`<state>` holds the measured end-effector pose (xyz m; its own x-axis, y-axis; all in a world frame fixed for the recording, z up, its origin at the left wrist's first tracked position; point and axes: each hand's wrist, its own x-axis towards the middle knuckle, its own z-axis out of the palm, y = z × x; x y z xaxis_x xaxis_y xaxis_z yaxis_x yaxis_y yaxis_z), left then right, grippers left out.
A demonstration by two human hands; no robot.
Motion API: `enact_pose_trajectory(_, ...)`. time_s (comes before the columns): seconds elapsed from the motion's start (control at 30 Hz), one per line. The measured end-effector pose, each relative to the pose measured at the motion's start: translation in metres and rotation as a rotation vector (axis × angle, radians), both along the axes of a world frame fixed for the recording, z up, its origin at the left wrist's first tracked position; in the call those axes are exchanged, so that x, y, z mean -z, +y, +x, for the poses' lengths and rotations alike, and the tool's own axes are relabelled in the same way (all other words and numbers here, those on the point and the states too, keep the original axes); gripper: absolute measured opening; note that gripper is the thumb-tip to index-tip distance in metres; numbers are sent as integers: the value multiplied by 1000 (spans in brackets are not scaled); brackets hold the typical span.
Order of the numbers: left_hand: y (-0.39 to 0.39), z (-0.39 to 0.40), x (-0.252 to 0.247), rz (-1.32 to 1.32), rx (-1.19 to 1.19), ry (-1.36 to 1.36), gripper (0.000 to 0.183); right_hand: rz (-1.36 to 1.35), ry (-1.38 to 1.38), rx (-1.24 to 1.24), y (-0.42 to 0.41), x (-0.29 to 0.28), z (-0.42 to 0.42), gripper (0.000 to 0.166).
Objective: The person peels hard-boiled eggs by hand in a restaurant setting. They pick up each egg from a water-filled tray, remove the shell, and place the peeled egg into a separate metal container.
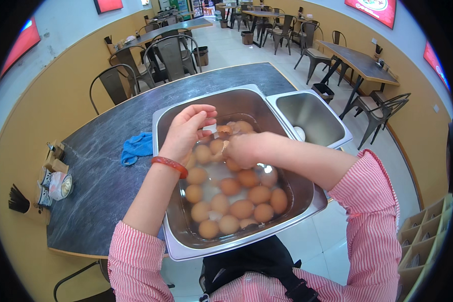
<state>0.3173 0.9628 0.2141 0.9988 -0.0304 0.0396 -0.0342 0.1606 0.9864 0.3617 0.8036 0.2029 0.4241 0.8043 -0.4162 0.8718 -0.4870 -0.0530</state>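
A deep stainless steel pan (245, 245) holds several brown eggs (242, 208) in water. My left hand (188, 128), with a red bangle at the wrist, is raised over the pan's left side, its thumb and fingers apart. A pale patch shows beside those fingertips, too unclear to name. My right hand (245, 149) is curled low over the eggs, at the water. Pieces of brown eggshell (224, 130) lie between the hands, and a bit of shell touches the right fingers. Whatever the right palm encloses is hidden. One white peeled egg (299, 133) sits in a smaller steel container (317, 113).
Both containers stand at the corner of a dark marbled table (98, 177). A blue cloth (136, 148) lies left of the pan. Bowls (61, 185) and a chopstick holder (28, 207) stand by the wall. Metal chairs (113, 85) line the far side; a compartmented rack (424, 241) is at right.
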Motion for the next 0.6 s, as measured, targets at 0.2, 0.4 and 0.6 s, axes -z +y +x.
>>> enact_pose_trajectory(0.2, -2, 3, 4, 140, 10, 47, 19, -86, -46, -10, 18, 35, -14, 49)
enact_pose_trajectory(0.4, -7, 5, 7, 406, 95, 34, 19, 74, 26, -28, 15, 27, -9, 46)
enact_pose_trajectory(0.6, -6, 4, 4, 403, 30, 59, 19, 306, 24, 148, 21, 15, -5, 37)
